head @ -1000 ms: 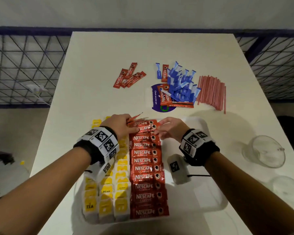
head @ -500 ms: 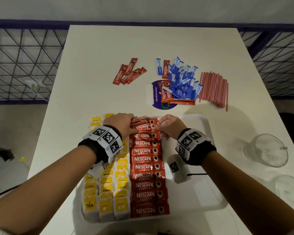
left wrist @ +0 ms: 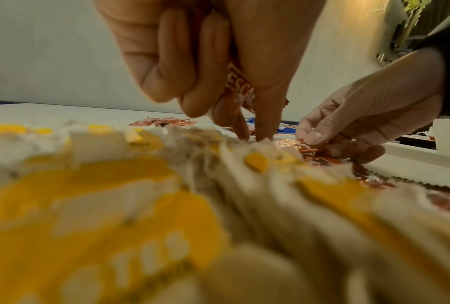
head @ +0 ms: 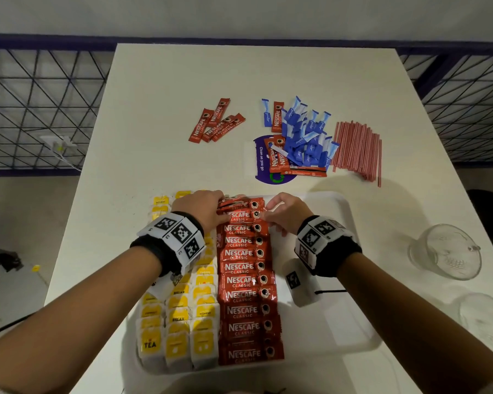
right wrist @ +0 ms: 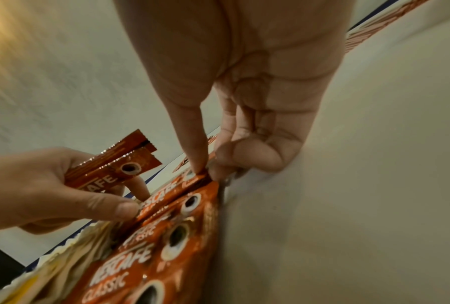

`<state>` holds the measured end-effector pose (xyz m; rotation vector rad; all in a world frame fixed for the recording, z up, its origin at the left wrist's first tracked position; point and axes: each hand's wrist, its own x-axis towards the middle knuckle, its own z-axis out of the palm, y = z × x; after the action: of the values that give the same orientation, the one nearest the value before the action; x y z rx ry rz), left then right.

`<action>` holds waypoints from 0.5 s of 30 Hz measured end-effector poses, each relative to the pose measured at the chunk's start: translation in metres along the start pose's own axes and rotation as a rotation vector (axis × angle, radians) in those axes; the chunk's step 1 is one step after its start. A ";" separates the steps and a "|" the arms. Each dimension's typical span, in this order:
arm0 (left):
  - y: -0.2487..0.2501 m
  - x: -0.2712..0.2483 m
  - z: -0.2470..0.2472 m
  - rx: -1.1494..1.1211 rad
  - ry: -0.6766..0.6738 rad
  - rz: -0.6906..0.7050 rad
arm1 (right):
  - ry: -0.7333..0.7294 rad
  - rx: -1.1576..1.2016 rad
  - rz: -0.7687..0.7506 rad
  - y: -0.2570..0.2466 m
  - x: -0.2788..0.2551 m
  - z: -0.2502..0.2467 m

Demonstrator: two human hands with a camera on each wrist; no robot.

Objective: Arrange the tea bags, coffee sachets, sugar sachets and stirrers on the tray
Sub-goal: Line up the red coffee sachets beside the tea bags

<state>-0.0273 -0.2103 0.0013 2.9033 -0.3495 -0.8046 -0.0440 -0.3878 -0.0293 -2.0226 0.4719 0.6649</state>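
A white tray (head: 353, 322) holds rows of yellow tea bags (head: 180, 322) on its left. Beside them runs a column of red coffee sachets (head: 245, 280). Both hands work at the column's far end. My left hand (head: 211, 211) grips a couple of spare coffee sachets (right wrist: 114, 166) in its palm, and its thumb and forefinger touch the topmost sachet (right wrist: 176, 189). My right hand (head: 279, 213) pinches that sachet's right end between thumb and forefinger. Beyond the tray, on the table, lie loose coffee sachets (head: 215, 120), a heap of blue sugar sachets (head: 308, 135) and a bundle of red stirrers (head: 356, 149).
Two glass cups (head: 444, 251) (head: 484, 317) stand on the table right of the tray. A purple sticker (head: 261, 163) lies under the sugar heap. The tray's right half is bare. Metal mesh railings flank the table on both sides.
Both hands stay at the far end of the coffee column. The spare sachets in my left hand have sunk lower, and the topmost sachet now lies flatter on the row.
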 end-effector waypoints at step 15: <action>0.002 -0.028 -0.011 -0.416 -0.034 0.102 | -0.168 0.025 -0.319 -0.030 -0.044 -0.016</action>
<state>-0.0456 -0.2050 0.0254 2.4686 -0.2902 -0.8009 -0.0572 -0.3836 0.0249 -1.9420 0.0558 0.6200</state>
